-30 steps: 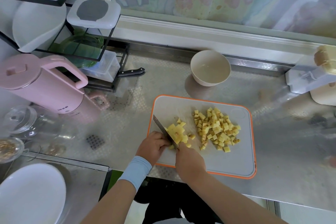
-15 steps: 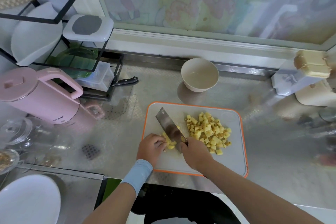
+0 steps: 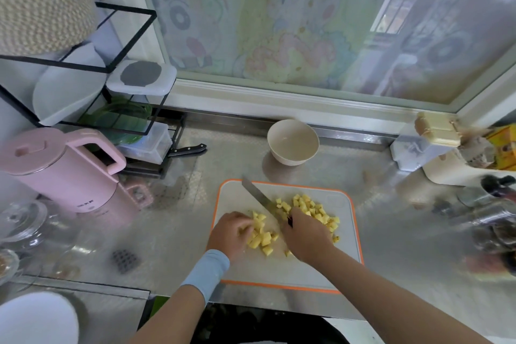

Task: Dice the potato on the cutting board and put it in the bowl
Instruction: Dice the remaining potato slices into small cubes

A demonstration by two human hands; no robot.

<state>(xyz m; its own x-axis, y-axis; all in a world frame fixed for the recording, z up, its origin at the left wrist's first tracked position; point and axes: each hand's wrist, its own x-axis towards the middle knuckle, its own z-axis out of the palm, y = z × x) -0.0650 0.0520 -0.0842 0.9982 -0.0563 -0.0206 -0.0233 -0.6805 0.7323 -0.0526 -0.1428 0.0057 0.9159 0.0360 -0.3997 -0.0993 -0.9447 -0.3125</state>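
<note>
A grey cutting board (image 3: 346, 254) with an orange rim lies on the steel counter. Yellow potato dice lie on it in two lots: a bigger heap (image 3: 315, 209) toward the right and a small cluster (image 3: 262, 236) by my left hand. My right hand (image 3: 305, 234) grips the handle of a knife (image 3: 258, 197), whose blade points up-left between the two lots. My left hand (image 3: 230, 233) rests with curled fingers against the small cluster. Behind the board stands a cream bowl (image 3: 293, 141) with nothing in it.
A pink kettle (image 3: 60, 167) and a black wire rack (image 3: 92, 70) with plates and containers stand at the left. A second knife (image 3: 187, 150) lies under the rack. Glass lids sit at the far left, jars and boxes at the right. A white plate (image 3: 36, 318) is at bottom left.
The knife blade has swung from cutting beside my left hand to lying between the two lots. The small cluster now lies loose as separate dice. The camera has tilted up.
</note>
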